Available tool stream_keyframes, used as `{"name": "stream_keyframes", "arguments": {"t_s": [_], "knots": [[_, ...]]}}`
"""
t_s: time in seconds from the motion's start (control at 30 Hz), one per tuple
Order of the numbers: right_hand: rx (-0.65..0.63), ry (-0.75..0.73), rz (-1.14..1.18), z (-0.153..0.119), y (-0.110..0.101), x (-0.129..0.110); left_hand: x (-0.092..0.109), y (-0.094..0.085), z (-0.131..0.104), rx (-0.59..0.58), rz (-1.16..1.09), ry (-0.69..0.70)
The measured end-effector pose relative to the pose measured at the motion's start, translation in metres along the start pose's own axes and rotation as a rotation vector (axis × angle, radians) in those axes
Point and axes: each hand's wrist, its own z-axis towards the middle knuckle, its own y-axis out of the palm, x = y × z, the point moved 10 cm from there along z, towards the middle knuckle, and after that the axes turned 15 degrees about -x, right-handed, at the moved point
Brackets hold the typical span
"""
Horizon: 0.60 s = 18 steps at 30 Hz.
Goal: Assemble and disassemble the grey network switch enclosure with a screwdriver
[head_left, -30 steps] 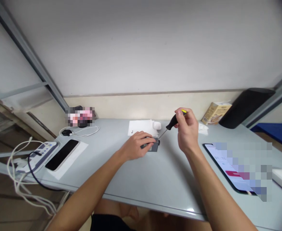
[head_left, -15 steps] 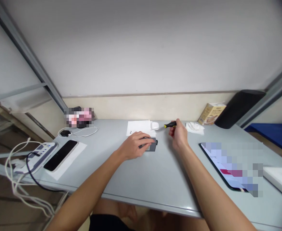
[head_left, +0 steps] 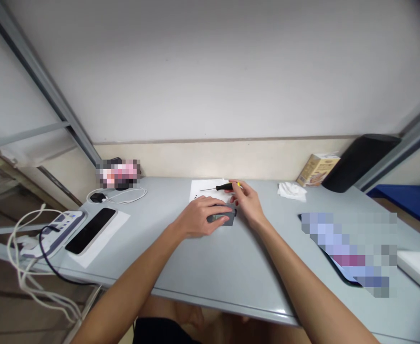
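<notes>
My left hand (head_left: 203, 217) is wrapped over a small grey box-shaped device (head_left: 228, 219) on the table. The device has a pale panel on its near side and a dark knob at its right end. Just beyond it, my right hand (head_left: 247, 200) has its fingers on a screwdriver (head_left: 224, 187) with a black handle and yellow end. The thin shaft points left, over a white sheet of paper (head_left: 206, 184). Tiny dark pieces (head_left: 196, 196), perhaps screws, lie on the paper's near left part.
At left are a phone (head_left: 91, 231) on paper, a power strip (head_left: 55, 234) with cables, and a black adapter (head_left: 98, 197). A crumpled tissue (head_left: 291, 190), yellow carton (head_left: 319, 169), black cylinder (head_left: 362, 162), partly blurred tablet (head_left: 339, 267) and white box (head_left: 419, 267) are at right.
My right hand has moved left with the screwdriver, which now lies over the paper. A white object at the paper's right edge is now hidden. My left hand stays on the device.
</notes>
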Motion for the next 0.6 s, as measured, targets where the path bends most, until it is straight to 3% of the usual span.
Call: {"name": "stream_keyframes", "arguments": {"t_s": [0.13, 0.27, 0.33, 0.43, 0.6], "knots": [[-0.01, 0.0, -0.014, 0.0, 0.0, 0.0, -0.017, -0.016, -0.005, 0.118, -0.14, -0.085], [-0.031, 0.01, -0.029, 0.0, 0.002, 0.002, -0.073, -0.035, -0.027, 0.329, -0.119, -0.368], [-0.048, 0.01, -0.039, 0.0, 0.006, 0.001, -0.1, -0.033, -0.037, 0.297, -0.012, -0.507], [-0.063, 0.011, -0.053, -0.001, 0.009, 0.0, -0.132, -0.02, -0.045, 0.153, 0.101, -0.648], [-0.065, 0.013, -0.051, -0.002, 0.011, 0.0, -0.14, -0.004, -0.046, 0.004, 0.176, -0.659]]}}
